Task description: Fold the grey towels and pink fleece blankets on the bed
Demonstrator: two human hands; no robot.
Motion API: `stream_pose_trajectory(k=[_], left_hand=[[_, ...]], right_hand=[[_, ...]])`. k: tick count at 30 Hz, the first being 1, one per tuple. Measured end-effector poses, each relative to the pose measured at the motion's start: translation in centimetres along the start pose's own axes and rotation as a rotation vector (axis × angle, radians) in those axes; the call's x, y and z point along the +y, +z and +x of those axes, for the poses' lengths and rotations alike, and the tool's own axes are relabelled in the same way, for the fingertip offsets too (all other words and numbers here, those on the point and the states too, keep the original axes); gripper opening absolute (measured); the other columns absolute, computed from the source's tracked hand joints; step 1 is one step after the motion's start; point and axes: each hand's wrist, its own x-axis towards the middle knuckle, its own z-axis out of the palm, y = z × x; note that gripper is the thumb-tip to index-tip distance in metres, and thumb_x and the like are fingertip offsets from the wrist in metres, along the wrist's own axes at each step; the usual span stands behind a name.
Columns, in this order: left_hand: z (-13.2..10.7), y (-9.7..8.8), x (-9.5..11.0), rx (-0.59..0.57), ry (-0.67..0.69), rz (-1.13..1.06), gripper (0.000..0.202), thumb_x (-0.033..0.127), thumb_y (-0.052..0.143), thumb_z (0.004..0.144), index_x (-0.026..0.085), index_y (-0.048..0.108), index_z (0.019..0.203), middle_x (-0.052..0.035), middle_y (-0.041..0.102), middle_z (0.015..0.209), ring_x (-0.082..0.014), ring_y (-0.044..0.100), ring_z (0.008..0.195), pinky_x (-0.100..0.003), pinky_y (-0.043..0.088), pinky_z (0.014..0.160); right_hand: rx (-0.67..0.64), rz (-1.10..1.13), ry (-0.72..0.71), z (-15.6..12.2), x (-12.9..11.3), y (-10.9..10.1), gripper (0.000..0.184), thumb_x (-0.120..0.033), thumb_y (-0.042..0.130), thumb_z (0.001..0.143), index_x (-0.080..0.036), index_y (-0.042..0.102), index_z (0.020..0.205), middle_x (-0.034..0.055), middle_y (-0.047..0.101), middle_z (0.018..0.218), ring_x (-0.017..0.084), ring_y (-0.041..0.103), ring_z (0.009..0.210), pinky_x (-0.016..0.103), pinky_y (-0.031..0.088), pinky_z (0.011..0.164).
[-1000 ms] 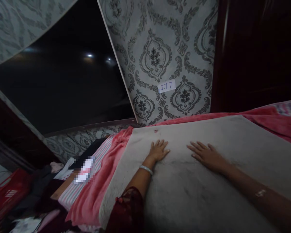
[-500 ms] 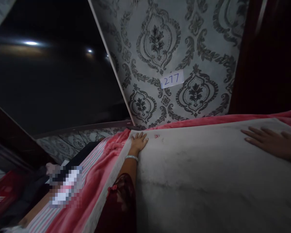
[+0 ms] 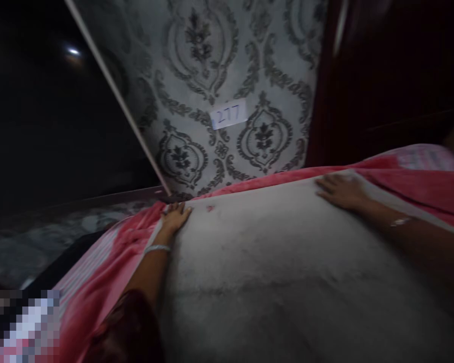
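Observation:
A wide pale grey cloth (image 3: 257, 247) lies spread over pink fabric, with dark smudges or creases across its middle. Near its far left corner is a small red mark (image 3: 210, 208). My left hand (image 3: 175, 218) rests flat on that corner, fingers spread and pointing away from me. At the far right corner, my right hand (image 3: 340, 190) lies palm down on the cloth with its fingers stretched out toward the left. Neither hand grasps anything. Motion blur softens the picture.
Pink plush fabric (image 3: 136, 233) shows around the cloth's edges. Patterned wallpaper (image 3: 265, 133) carries a paper label (image 3: 229, 114) reading 277. A large dark screen (image 3: 53, 126) stands at the left, a dark panel (image 3: 386, 75) at the right. A blurred-out patch covers the lower left corner.
The view has swung to the right, so the scene sits further left. My right forearm has come into sight. Both hands stay flat on the cloth's far corners.

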Motion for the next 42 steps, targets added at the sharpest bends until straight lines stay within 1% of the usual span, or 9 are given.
stream_pose_trajectory(k=[5,13,21,26,28,31,36,39,42], left_hand=[[1.4,1.5,-0.1,-0.014,0.1,0.031,0.068,0.058,0.022,0.098,0.03,0.032,0.159,-0.0064,0.024,0.169,-0.0329,0.019,0.156,-0.062,0.017,0.121],[5.3,2.8,-3.1,0.092,0.097,-0.002,0.067,0.055,0.03,0.095,0.023,0.048,0.151,-0.0095,0.049,0.156,-0.0319,0.039,0.147,-0.053,0.033,0.117],[5.8,2.7,-3.9,0.018,0.117,-0.052,0.07,0.052,0.023,0.095,0.017,0.047,0.152,-0.0067,0.048,0.157,-0.0233,0.042,0.146,-0.036,0.033,0.119],[3.7,1.4,-1.5,0.197,-0.035,0.148,0.067,0.047,0.026,0.096,0.007,0.057,0.14,-0.0237,0.058,0.143,-0.0373,0.05,0.137,-0.055,0.036,0.111],[2.3,0.0,-0.4,0.202,-0.113,0.175,0.069,0.05,0.03,0.096,0.003,0.061,0.135,-0.0299,0.058,0.139,-0.0434,0.049,0.135,-0.063,0.034,0.109],[-1.4,-1.7,1.2,0.134,-0.104,0.121,0.069,0.051,0.024,0.098,0.008,0.054,0.143,-0.0269,0.053,0.146,-0.043,0.045,0.139,-0.063,0.036,0.108],[-13.3,0.3,3.5,0.053,0.336,0.095,0.065,0.054,0.033,0.098,0.027,0.04,0.156,-0.009,0.028,0.167,-0.0352,0.021,0.155,-0.058,0.024,0.121],[-19.7,2.1,4.3,0.005,0.501,0.098,0.064,0.055,0.038,0.098,0.036,0.035,0.158,-0.0004,0.024,0.169,-0.0314,0.016,0.157,-0.055,0.018,0.124],[-22.0,2.4,3.6,-0.007,0.402,0.131,0.064,0.052,0.035,0.099,0.03,0.032,0.16,-0.0035,0.023,0.169,-0.0345,0.017,0.156,-0.059,0.02,0.123]], right_hand=[[-0.273,-0.083,0.115,0.7,-0.8,0.4,0.07,-0.062,0.019,0.097,-0.033,0.033,0.16,0.0032,0.023,0.167,0.037,0.021,0.153,0.072,0.02,0.116],[-0.219,-0.144,0.256,2.4,3.1,0.8,0.074,-0.065,0.019,0.097,-0.029,0.028,0.162,0.0073,0.022,0.168,0.034,0.017,0.154,0.069,0.017,0.119],[-0.21,-0.072,0.202,3.0,7.1,2.1,0.073,-0.063,0.017,0.097,-0.03,0.03,0.161,0.0064,0.027,0.166,0.032,0.022,0.154,0.063,0.023,0.121],[-0.17,-0.148,0.277,3.6,6.0,1.5,0.071,-0.057,0.021,0.097,-0.027,0.035,0.159,0.0098,0.031,0.164,0.035,0.026,0.152,0.068,0.022,0.118],[-0.134,-0.187,0.349,3.1,4.0,0.4,0.07,-0.056,0.023,0.096,-0.024,0.042,0.156,0.0147,0.036,0.161,0.04,0.03,0.149,0.074,0.022,0.114],[-0.13,-0.16,0.329,-0.6,-0.4,-1.5,0.073,-0.06,0.019,0.097,-0.021,0.042,0.156,0.0175,0.034,0.162,0.041,0.03,0.148,0.071,0.025,0.114],[-0.188,-0.026,-0.139,-13.8,-7.5,-3.0,0.07,-0.067,0.025,0.097,-0.037,0.031,0.16,0.0054,0.024,0.167,0.035,0.026,0.152,0.061,0.026,0.119],[-0.211,-0.004,-0.228,-19.3,-8.1,-3.7,0.067,-0.067,0.025,0.098,-0.04,0.031,0.159,0.0011,0.026,0.167,0.032,0.024,0.153,0.059,0.024,0.12],[-0.23,-0.063,-0.003,-21.0,-5.0,-5.0,0.068,-0.063,0.024,0.099,-0.035,0.034,0.159,0.0026,0.026,0.167,0.034,0.022,0.153,0.059,0.022,0.121]])
